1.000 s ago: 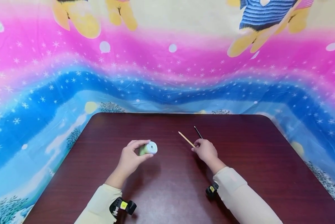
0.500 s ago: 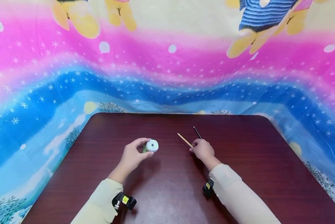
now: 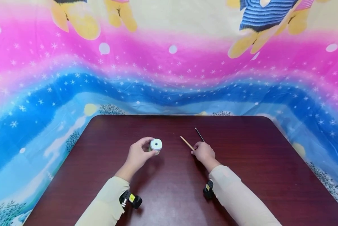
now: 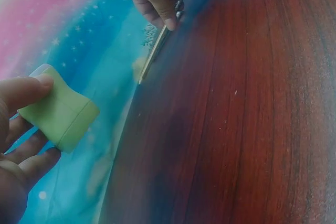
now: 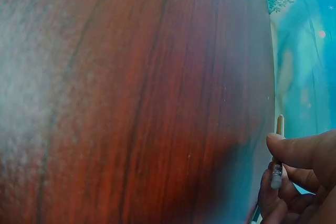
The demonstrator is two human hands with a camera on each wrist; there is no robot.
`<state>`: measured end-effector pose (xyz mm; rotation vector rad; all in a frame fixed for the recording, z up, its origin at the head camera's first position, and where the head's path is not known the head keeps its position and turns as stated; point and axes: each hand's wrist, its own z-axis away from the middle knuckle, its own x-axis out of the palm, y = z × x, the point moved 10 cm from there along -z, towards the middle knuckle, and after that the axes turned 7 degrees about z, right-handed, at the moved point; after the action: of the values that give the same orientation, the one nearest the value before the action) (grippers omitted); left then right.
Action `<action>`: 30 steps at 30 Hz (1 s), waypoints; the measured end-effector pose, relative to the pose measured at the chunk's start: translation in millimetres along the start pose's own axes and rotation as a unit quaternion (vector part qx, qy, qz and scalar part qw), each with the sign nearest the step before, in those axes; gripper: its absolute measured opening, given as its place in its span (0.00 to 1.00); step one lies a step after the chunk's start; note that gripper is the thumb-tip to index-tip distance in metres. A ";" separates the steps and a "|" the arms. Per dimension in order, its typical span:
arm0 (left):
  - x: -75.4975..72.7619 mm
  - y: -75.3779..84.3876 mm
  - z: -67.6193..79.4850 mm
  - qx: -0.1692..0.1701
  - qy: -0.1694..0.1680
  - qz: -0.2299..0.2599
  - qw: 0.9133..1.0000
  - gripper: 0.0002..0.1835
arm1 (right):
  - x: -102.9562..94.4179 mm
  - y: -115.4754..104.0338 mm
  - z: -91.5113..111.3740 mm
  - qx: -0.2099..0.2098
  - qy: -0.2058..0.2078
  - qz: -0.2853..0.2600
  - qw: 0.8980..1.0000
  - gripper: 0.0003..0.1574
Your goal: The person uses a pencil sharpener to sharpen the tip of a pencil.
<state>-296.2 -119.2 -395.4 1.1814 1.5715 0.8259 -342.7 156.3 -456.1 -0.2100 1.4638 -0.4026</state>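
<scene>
My left hand (image 3: pixel 138 153) holds a small pale-green pencil sharpener (image 4: pixel 60 109) between thumb and fingers, above the table. Its white top (image 3: pixel 156 144), with a round dark hole, is turned up toward the head view. To the right, my right hand (image 3: pixel 204 152) pinches a wood-coloured pencil (image 3: pixel 187 142), its sharpened tip pointing up-left, away from me. In the right wrist view the pencil's pale eraser end (image 5: pixel 276 182) sticks out below the thumb. A dark pencil (image 3: pixel 199 134) shows just beyond the right hand; its near end is hidden, so whether it is held or lying I cannot tell.
Under both hands spreads a dark red-brown wooden table (image 3: pixel 169 194). A patterned pink and blue cloth (image 3: pixel 169 75) hangs behind and beside it. Each sleeve carries a black wrist mount, on the left (image 3: pixel 132 199) and on the right (image 3: pixel 208 189).
My left hand has moved slightly right and away from me, tipping the sharpener so its holed top faces upward more. The right hand has shifted only slightly, still holding the wood-coloured pencil.
</scene>
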 end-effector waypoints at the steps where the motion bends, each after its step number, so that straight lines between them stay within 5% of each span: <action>1: 0.7 -2.3 -0.2 -0.006 0.001 0.002 1.000 0.26 | 1.3 1.7 0.0 0.002 -0.003 -0.001 1.000 0.13; 8: 9.2 -10.7 -3.6 -0.022 -0.005 -0.015 1.000 0.26 | 9.4 16.6 0.2 0.023 -0.018 0.005 1.000 0.12; 30: 34.2 -17.6 -17.9 -0.038 -0.035 -0.049 0.997 0.26 | 11.7 15.3 -7.0 0.036 -0.039 -0.003 0.999 0.18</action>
<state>-320.6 -91.2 -416.1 1.0593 1.5152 0.7659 -346.9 166.5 -473.4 -0.1701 1.3706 -0.4462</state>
